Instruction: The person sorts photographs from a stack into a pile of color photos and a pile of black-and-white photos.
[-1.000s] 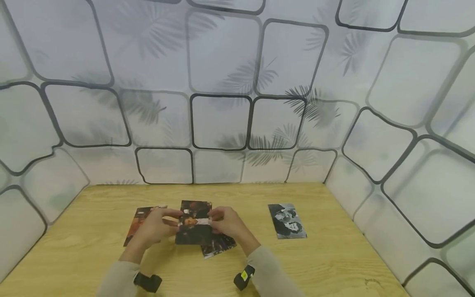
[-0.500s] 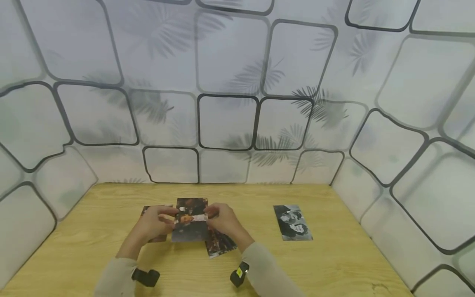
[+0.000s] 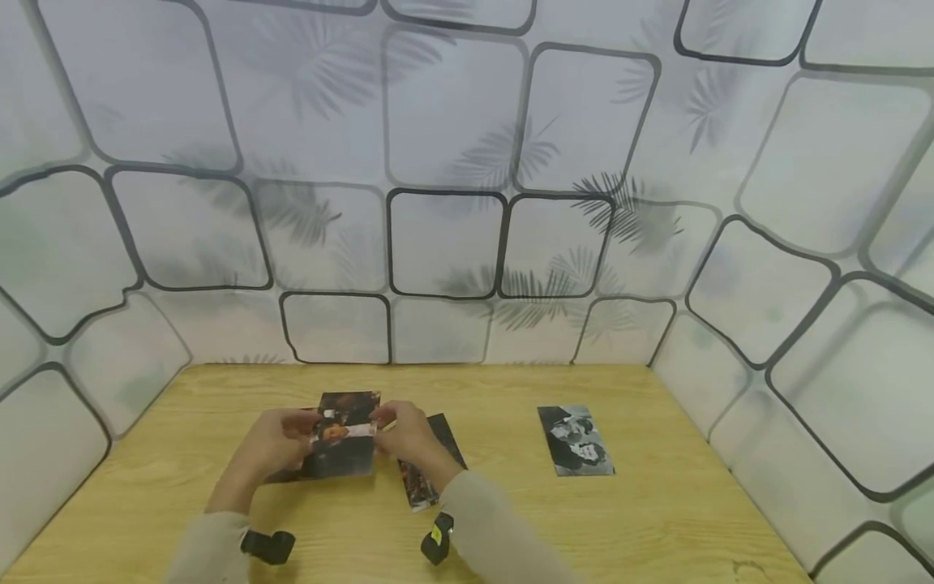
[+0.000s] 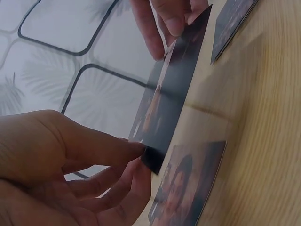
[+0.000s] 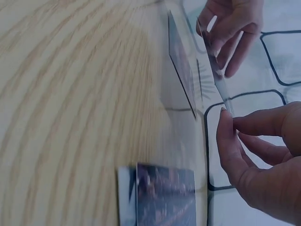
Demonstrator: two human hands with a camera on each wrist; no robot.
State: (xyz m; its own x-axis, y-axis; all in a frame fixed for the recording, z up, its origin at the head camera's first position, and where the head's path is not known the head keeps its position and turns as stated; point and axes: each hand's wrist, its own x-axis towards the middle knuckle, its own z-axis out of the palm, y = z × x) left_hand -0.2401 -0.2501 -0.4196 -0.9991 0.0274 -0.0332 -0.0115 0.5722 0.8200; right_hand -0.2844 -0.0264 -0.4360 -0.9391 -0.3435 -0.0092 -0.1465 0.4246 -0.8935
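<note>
A dark photo print (image 3: 343,450) hangs above the table between my two hands. My left hand (image 3: 266,446) pinches its left edge between thumb and fingers, and my right hand (image 3: 409,438) pinches the right edge. In the left wrist view the print (image 4: 174,94) is tilted, clear of the wood. Beneath it lies another photo with a reddish picture of a person (image 4: 183,188), mostly covered in the head view. Under my right forearm lie overlapping dark photos (image 3: 419,487); the right wrist view shows one photo (image 5: 167,197) on top of a paler one (image 5: 126,193).
A black-and-white photo (image 3: 576,440) lies by itself on the right of the wooden table (image 3: 657,519). Patterned cloth walls (image 3: 445,243) enclose the table at the back and sides. Each wrist wears a small black camera (image 3: 268,547).
Both hands have carried the held print to the left, over the left-hand photo. More of the dark photos beside my right forearm now shows.
</note>
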